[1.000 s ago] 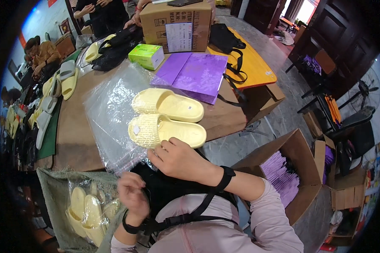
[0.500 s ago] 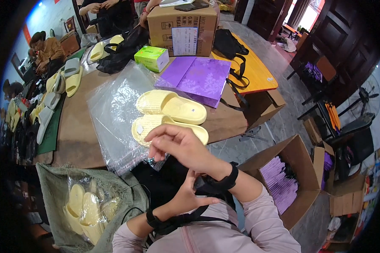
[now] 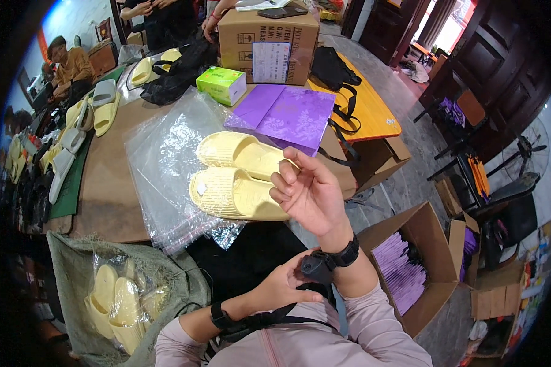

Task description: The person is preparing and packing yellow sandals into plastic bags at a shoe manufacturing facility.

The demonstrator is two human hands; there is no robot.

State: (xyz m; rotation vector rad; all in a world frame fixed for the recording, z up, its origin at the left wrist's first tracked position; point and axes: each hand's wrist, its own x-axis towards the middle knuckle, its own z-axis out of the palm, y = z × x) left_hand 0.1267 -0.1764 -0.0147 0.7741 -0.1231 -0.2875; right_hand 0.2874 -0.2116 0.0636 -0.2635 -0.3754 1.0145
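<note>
My right hand (image 3: 306,196) is raised palm-up over the table edge, fingers loosely curled, holding nothing. It hovers just right of a pair of pale yellow slippers (image 3: 236,177) that lie side by side on a stack of clear plastic bags (image 3: 159,153). My left hand (image 3: 281,287) reaches across below it, and its fingers pinch the black wrist device (image 3: 317,266) strapped on my right wrist. A black band (image 3: 219,316) sits on my left wrist.
Purple flat boxes (image 3: 288,113), a green carton (image 3: 224,84), a big cardboard box (image 3: 269,43) and a black bag (image 3: 333,67) lie behind the slippers. A sack of bagged yellow slippers (image 3: 116,300) stands at lower left. An open box of purple packs (image 3: 410,269) sits at right. People work at the far end.
My left hand has come up from the lower left to my right wrist and taken hold of the black device. My right hand has lifted off the slippers and turned palm-up.
</note>
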